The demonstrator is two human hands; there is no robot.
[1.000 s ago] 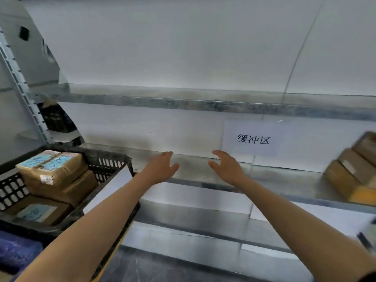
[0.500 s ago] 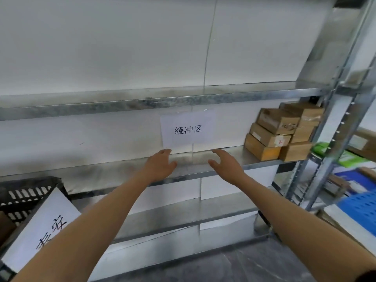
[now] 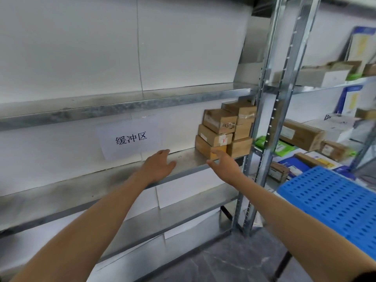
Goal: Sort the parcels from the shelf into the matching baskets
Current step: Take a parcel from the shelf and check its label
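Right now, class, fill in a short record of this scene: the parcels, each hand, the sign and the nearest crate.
parcels: brown cardboard boxes, stacked at the right end of the metal shelf
left hand: open, empty, over the shelf
right hand: open, empty, stretched towards the stack, gripping no box
sign: white paper with printed characters, on the shelf's back wall
crate: blue perforated crate at the right, contents not visible

A white paper sign (image 3: 128,139) with black Chinese characters is stuck on the far white wall panels (image 3: 81,47). Further right lies a green packet (image 3: 282,148). Grey marbled floor (image 3: 230,265) spreads nearby.
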